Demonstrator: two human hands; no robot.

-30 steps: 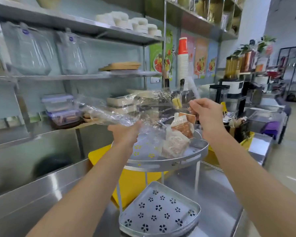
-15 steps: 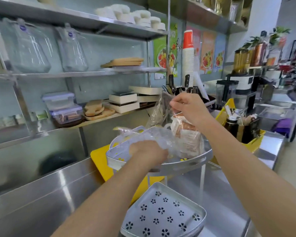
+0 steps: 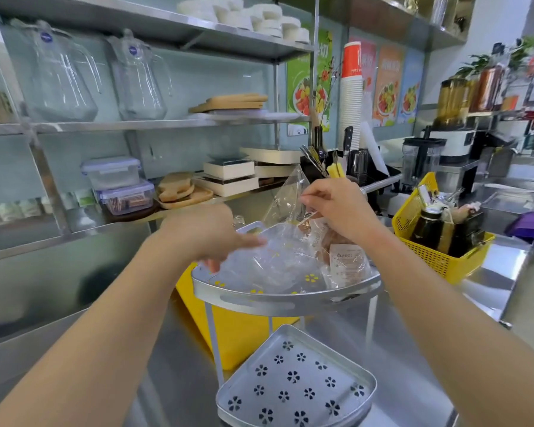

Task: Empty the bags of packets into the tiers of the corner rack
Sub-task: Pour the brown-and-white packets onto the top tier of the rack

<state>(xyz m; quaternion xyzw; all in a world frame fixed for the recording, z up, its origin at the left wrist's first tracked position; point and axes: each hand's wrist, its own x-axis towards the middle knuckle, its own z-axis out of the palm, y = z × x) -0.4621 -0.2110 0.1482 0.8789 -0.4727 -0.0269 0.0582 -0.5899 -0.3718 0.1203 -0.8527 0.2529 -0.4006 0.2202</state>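
Observation:
The grey metal corner rack (image 3: pixel 285 298) stands on the steel counter, its lower tier (image 3: pixel 296 380) bare with flower-shaped holes. A clear plastic bag (image 3: pixel 272 260) lies crumpled in the upper tier, one corner sticking up. Brown and white packets (image 3: pixel 341 257) sit at the tier's right side, partly inside the bag. My left hand (image 3: pixel 204 235) is blurred, fingers pointing right and touching the bag's left side. My right hand (image 3: pixel 336 208) pinches the bag's upper edge above the packets.
A yellow board (image 3: pixel 228 334) leans behind the rack. At the right stands a yellow basket (image 3: pixel 438 260) with bottles. Behind the rack are a cutlery holder (image 3: pixel 330 167), a paper cup stack (image 3: pixel 350 97), blenders and wall shelves with jugs, boxes and wooden boards.
The bag, held stretched above the upper tier a second ago, has come down into it. My left hand has shifted up and left along the bag. My right hand stays above the packets.

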